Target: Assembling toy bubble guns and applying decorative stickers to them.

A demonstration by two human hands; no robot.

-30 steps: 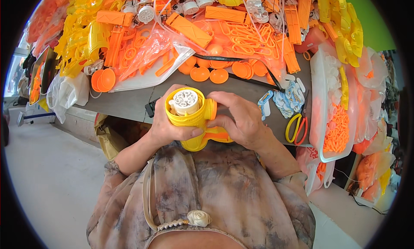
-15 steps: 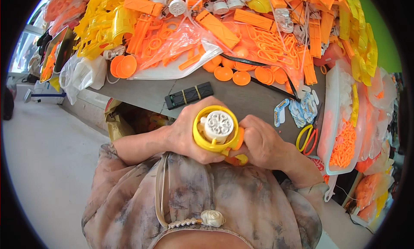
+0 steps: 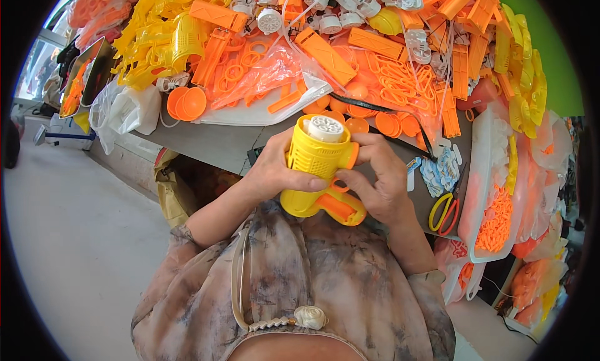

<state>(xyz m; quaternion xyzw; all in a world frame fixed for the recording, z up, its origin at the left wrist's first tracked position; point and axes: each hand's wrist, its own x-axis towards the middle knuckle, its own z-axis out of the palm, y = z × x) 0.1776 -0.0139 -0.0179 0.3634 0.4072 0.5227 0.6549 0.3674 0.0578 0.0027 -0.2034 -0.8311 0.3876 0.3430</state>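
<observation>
A yellow toy gun (image 3: 314, 160) is tilted in front of my chest, its round open end upward. Inside that end sits a white round part (image 3: 325, 128) with a patterned face. My left hand (image 3: 275, 167) wraps the barrel from the left, thumb across its front. At the right side my right hand (image 3: 382, 180) bends its fingers round an orange round piece (image 3: 352, 155); its thumb lies by the orange trigger ring (image 3: 339, 185). An orange strip (image 3: 335, 206) lies along the handle, which points lower right. My fingers behind the barrel are hidden.
Orange, yellow and white plastic parts are heaped along the table's (image 3: 219, 138) far side. To the right lie scissors (image 3: 442, 212), blue-white stickers (image 3: 439, 171) and a clear bin (image 3: 470, 248) of small orange pieces. A white plastic bag (image 3: 134, 108) hangs at the left edge.
The toy gun has tipped and moved slightly up, so its side and handle now show. My right hand has risen with it. The black block on the table is now mostly covered.
</observation>
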